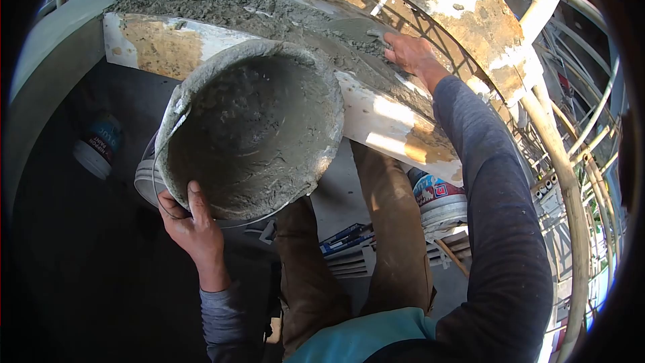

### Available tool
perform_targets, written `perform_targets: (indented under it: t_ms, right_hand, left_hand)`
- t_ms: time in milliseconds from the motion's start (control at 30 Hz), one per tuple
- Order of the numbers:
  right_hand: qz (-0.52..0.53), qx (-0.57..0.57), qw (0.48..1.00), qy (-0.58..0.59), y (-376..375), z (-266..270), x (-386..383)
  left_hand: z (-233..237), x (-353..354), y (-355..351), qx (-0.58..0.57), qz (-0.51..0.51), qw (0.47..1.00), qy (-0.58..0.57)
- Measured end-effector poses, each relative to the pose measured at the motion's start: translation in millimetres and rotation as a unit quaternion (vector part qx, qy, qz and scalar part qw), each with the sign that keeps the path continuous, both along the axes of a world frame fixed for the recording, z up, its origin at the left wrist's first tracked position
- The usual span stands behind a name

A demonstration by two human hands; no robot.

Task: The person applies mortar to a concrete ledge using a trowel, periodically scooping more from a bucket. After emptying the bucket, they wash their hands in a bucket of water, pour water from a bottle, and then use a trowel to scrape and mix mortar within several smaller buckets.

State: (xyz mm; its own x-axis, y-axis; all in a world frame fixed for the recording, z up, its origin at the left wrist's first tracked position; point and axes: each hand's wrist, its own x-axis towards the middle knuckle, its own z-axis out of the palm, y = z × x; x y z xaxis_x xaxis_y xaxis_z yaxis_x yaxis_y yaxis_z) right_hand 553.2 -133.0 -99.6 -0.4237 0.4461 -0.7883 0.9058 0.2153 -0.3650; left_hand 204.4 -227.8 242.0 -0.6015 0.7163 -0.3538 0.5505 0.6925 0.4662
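Note:
My left hand (191, 225) grips the near rim of a cement-caked bucket (252, 128), which is tilted on its side with its mouth toward me against a white board (376, 117). Wet grey mortar (222, 3) is heaped on the ledge behind the board. My right hand (413, 54) reaches over the board and presses on the mortar near a trowel blade (359, 30); whether it grips the trowel's handle is hidden.
Rebar mesh (430, 33) and bamboo scaffold poles (571, 181) curve along the right. A paint bucket (440, 198) stands by my right leg, another tub (97, 148) lies far below on the left. Boards and tools (346, 242) lie between my legs.

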Motion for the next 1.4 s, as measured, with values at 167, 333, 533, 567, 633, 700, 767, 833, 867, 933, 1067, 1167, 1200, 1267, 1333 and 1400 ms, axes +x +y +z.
perform_targets:
  t_ms: [167,333,533,567,633,700,767,833,867,933,1067,1167,1200,1267,1333,1400]
  right_hand:
    - [-0.109,0.058,0.992,0.018,24,6,-36]
    - [-0.041,0.025,0.999,0.008,-20,-12,10]
    - [-0.045,-0.023,0.988,-0.146,-54,22,83]
    - [-0.088,-0.008,0.985,-0.146,-54,25,80]
    - [-0.125,0.029,0.984,-0.127,-50,26,66]
    - [-0.129,0.079,0.986,-0.065,-31,16,36]
    - [-0.145,0.1,0.984,-0.023,-16,3,20]
    - [-0.051,0.095,0.994,0.015,-8,-4,18]
    - [-0.014,0.074,0.997,0.006,-9,-1,27]
    - [0.018,0.087,0.996,-0.015,-16,20,57]
    - [0.083,0.161,0.978,-0.1,-26,69,100]
    - [0.144,0.174,0.961,-0.16,-22,100,110]
    - [0.084,0.179,0.969,-0.144,-17,109,103]
    - [0.041,0.202,0.971,-0.118,-13,105,86]
    - [0.05,0.205,0.974,-0.086,-1,86,55]
    - [0.061,0.201,0.976,-0.05,0,60,47]
  left_hand:
    - [-2,-6,-2,-0.002,-0.003,1.0,-0.012]
    - [-2,-8,-1,-0.007,-0.014,1.0,0.017]
    - [-3,-10,-3,-0.004,-0.004,1.0,-0.001]
    - [-3,-8,-4,0.003,-0.004,1.0,-0.001]
    - [-3,-5,-2,0.003,-0.008,1.0,-0.001]
    - [-3,-4,-2,0.0,-0.013,1.0,0.005]
    - [-3,-5,-3,0.0,-0.023,1.0,0.013]
    - [-3,-5,-3,-0.003,-0.024,1.0,0.014]
    - [-2,-4,-2,-0.004,-0.021,1.0,0.013]
    - [0,-2,-3,-0.008,-0.02,1.0,0.009]
    - [-2,-2,-3,-0.002,-0.028,1.0,0.004]
    - [-2,-3,-5,0.001,-0.026,1.0,-0.006]
    - [-3,-7,-6,-0.001,-0.036,0.999,-0.016]
    - [-1,-2,-3,0.002,-0.035,0.999,-0.016]
    - [0,1,-1,0.002,-0.038,0.999,-0.01]
    - [0,2,-1,0.003,-0.028,0.999,-0.022]
